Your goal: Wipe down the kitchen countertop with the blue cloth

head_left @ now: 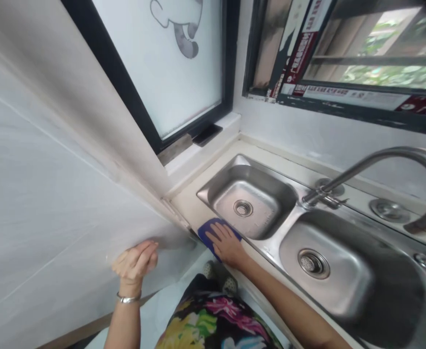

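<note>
My right hand [225, 242] lies with its fingers spread flat on a blue cloth [208, 229]. The cloth rests on the pale counter's front edge, beside the smaller sink basin [231, 206], and part of it hangs over that edge. My left hand [136, 259] is raised near the white wall at the left, its fingers curled in. Nothing shows in that hand, though the inside of its grip is hidden. A silver bracelet [128, 298] circles the left wrist.
A larger basin [329, 295] adjoins at the right. The curved faucet [376, 155] rises behind the two basins. A small dark tray-like object [207, 134] sits on the window ledge. The white wall [53, 194] stands close on the left.
</note>
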`<act>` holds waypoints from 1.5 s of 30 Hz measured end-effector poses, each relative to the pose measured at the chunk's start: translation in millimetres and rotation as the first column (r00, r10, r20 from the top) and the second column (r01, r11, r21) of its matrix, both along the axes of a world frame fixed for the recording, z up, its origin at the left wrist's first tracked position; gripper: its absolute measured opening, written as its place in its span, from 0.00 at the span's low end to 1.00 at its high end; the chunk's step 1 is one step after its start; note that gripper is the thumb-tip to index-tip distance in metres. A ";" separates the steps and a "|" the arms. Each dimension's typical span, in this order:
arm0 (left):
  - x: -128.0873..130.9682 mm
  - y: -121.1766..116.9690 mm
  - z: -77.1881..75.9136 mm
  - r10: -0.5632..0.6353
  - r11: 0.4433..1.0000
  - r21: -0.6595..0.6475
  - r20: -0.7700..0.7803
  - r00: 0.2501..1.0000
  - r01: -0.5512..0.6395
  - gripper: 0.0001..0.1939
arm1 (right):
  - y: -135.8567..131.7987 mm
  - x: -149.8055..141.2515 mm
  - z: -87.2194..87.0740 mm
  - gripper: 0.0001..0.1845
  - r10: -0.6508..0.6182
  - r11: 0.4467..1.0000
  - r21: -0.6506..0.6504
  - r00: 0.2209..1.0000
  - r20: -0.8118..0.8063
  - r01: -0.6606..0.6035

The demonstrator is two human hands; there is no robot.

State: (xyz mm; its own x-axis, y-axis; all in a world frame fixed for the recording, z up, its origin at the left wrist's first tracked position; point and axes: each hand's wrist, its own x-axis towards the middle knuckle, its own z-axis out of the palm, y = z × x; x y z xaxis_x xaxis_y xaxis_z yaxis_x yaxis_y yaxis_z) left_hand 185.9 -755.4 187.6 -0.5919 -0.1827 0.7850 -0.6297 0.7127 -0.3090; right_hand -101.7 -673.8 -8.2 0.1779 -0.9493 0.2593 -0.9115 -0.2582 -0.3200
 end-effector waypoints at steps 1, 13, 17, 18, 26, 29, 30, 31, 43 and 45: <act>0.4 -1.2 -1.5 0.002 1.000 -0.004 -0.006 1.000 -0.002 0.07 | 10.7 -3.5 0.0 0.29 -0.005 1.000 -0.001 1.000 0.003 0.005; 5.8 -14.1 -9.2 -0.033 0.999 -0.001 -0.040 0.999 0.033 0.06 | 181.9 -54.2 13.7 0.33 -0.145 0.985 0.081 0.984 -0.106 0.154; 10.1 -15.5 -7.9 -0.151 0.988 -0.029 -0.062 0.987 0.149 0.07 | 257.5 -67.4 5.6 0.33 -0.285 0.947 0.098 0.941 -0.182 0.306; 11.1 -15.9 -8.4 -0.178 0.984 -0.037 -0.077 0.981 0.176 0.08 | 276.8 -68.4 2.3 0.33 -0.328 0.930 0.100 0.922 -0.208 0.353; 12.9 -10.1 -24.0 -0.216 0.961 0.134 -0.188 0.958 0.243 0.11 | 350.6 -44.7 -8.1 0.32 -0.638 0.714 0.079 0.693 -0.337 0.696; -0.2 3.8 -36.5 -0.216 0.895 0.325 -0.287 0.933 0.307 0.10 | 328.0 -33.1 -9.6 0.32 -0.687 0.661 0.057 0.634 -0.356 0.748; -7.1 10.3 -43.0 -0.210 0.863 0.392 -0.293 0.933 0.317 0.10 | 315.8 -28.9 -9.0 0.32 -0.692 0.657 0.055 0.630 -0.351 0.752; -15.0 17.7 -51.0 -0.210 0.831 0.457 -0.272 0.939 0.318 0.10 | 301.7 -24.7 -7.5 0.32 -0.692 0.660 0.058 0.636 -0.341 0.749; -166.4 99.7 -137.1 -0.325 0.169 0.983 -0.012 0.946 0.071 0.19 | 192.6 -11.6 17.9 0.36 -0.532 0.840 0.095 0.845 -0.046 0.534; -192.3 106.0 -144.9 -0.316 0.111 0.992 -0.029 0.948 0.068 0.21 | 217.5 -24.2 18.7 0.37 -0.489 0.867 0.102 0.872 -0.024 0.488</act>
